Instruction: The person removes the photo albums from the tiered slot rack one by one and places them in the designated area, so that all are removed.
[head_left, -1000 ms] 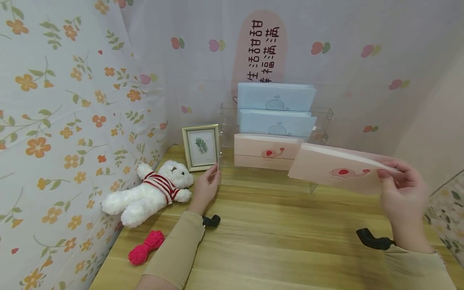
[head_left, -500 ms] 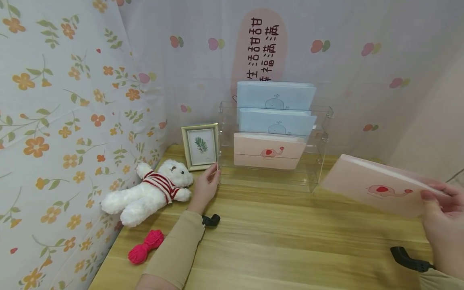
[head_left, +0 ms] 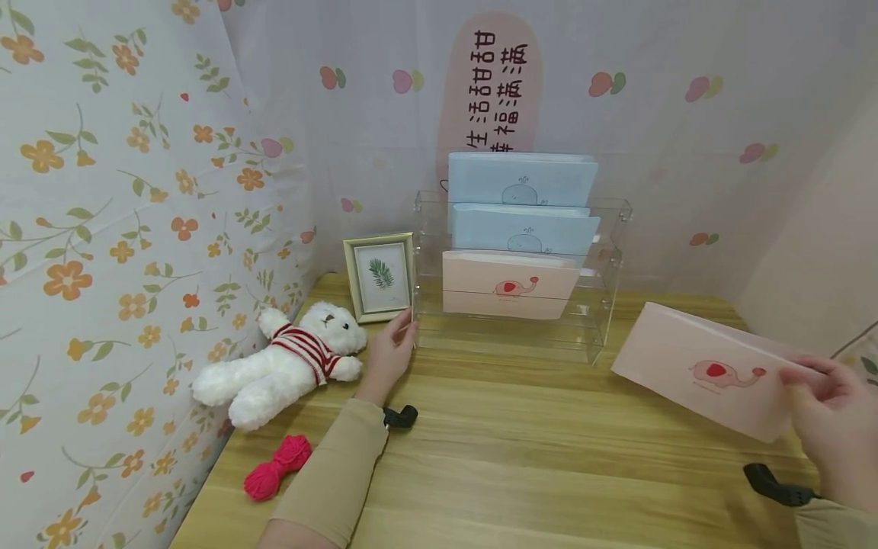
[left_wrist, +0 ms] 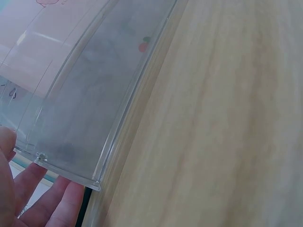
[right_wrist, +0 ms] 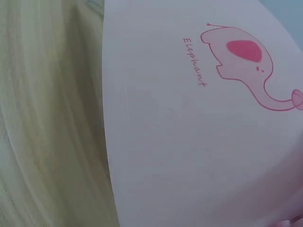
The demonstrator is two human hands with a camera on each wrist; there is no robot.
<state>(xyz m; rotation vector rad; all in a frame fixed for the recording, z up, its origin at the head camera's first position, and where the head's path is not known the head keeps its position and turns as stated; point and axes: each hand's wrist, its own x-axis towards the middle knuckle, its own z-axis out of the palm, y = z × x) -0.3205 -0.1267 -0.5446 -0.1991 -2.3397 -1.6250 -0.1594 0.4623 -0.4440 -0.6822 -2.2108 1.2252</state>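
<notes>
While the right hand pinches a pink elephant notebook by its right end, tilted, over the right side of the surface, well apart from the clear acrylic rack, the left hand rests straight-fingered against the rack's left end. Rack holds two blue whale notebooks and one pink notebook. Framed leaf print, white teddy and red yarn sit left of it

Left wrist: fingers flat at the rack's corner, wood surface beside

Right wrist: notebook cover fills the view, "Elephant" print visible, surface below; hand barely in view
</notes>
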